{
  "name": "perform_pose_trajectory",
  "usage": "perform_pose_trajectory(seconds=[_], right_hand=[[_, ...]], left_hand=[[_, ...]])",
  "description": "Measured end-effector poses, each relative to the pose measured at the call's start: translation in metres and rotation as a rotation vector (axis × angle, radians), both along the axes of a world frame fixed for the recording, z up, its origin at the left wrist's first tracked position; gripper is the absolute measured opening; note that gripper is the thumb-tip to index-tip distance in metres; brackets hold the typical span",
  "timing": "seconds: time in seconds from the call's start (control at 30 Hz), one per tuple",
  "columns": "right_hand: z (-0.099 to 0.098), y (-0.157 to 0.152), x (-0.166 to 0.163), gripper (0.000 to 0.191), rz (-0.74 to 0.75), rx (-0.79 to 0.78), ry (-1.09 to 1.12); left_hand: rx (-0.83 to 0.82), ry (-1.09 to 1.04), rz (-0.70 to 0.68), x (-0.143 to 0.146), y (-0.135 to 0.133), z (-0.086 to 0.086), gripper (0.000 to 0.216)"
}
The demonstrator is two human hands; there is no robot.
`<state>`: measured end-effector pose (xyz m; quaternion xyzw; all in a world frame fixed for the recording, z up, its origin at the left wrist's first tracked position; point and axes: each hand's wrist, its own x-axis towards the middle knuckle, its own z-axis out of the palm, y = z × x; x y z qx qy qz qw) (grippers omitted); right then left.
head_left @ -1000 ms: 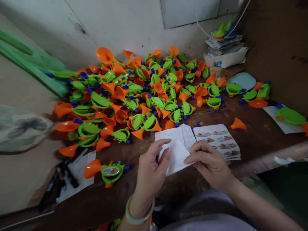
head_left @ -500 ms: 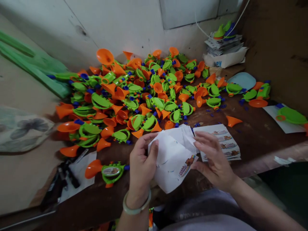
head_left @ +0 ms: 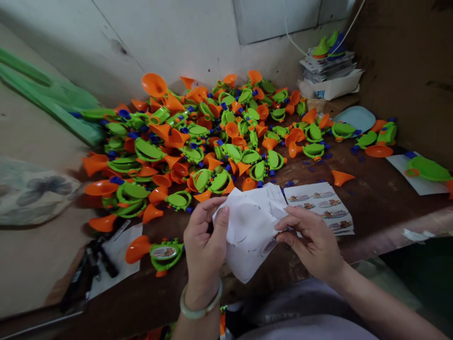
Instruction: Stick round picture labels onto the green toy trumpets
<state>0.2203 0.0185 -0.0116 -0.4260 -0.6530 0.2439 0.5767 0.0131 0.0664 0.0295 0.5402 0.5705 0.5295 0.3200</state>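
My left hand (head_left: pixel 207 236) holds a white sticker sheet (head_left: pixel 244 255) by its left edge, thumb on top. Most of the sheet is bare, with small cut marks on it. One printed sticker (head_left: pixel 269 247) shows at its lower right. My right hand (head_left: pixel 307 236) pinches that sticker's upper end between thumb and fingers, which partly cover it; I cannot tell how much has lifted from the backing. Beyond my right hand lies a stack of printed sticker sheets (head_left: pixel 336 208). To the left of my hands sits a toy trumpet (head_left: pixel 164 255) bearing a sticker on its oval panel.
A large heap of green, orange and blue toy trumpets (head_left: pixel 226 141) covers the table's back. A loose orange horn (head_left: pixel 342 177) lies at right. Dark pens (head_left: pixel 102 259) rest at left. Papers with toy parts on top (head_left: pixel 329 71) stand against the back wall.
My right hand has moved slightly left and its fingers have closed on the sticker at the sheet's right side. My left hand and the sheet have shifted a little left.
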Motion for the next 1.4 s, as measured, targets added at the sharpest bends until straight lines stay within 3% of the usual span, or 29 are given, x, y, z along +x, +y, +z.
perform_pose_trajectory(seconds=[0.3,0.53,0.63,0.77,0.83,1.0,1.13,1.27,1.4], right_hand=[[-0.008,-0.001,0.001,0.058,-0.04,0.042,-0.023],[-0.002,-0.001,0.001,0.047,-0.075,0.032,-0.035],[0.002,-0.002,0.002,0.048,-0.098,0.098,-0.035],[0.003,-0.004,0.007,0.036,-0.113,0.163,-0.162],[0.004,-0.007,0.013,0.032,-0.107,0.167,-0.249],[-0.003,-0.028,0.026,0.029,0.095,0.225,-0.473],[-0.015,-0.046,0.026,0.024,0.158,0.117,-0.482],[-0.021,-0.044,0.022,0.018,0.064,0.161,-0.4],[-0.017,-0.032,0.02,0.024,0.026,0.149,-0.248]], left_hand=[[-0.008,-0.024,-0.046,0.001,0.006,-0.001,0.024],[0.153,0.013,-0.017,0.005,0.001,0.0,0.017],[0.04,-0.008,-0.043,0.008,0.004,0.001,0.021],[-0.127,-0.045,-0.106,0.008,0.015,-0.004,0.025],[-0.093,0.081,-0.175,0.007,0.028,-0.012,0.025],[0.046,0.466,-0.357,0.022,0.075,-0.049,0.018],[0.092,0.668,-0.423,0.053,0.1,-0.082,0.011],[0.112,0.829,-0.361,0.063,0.105,-0.093,0.012],[0.084,0.912,-0.155,0.03,0.12,-0.083,0.023]])
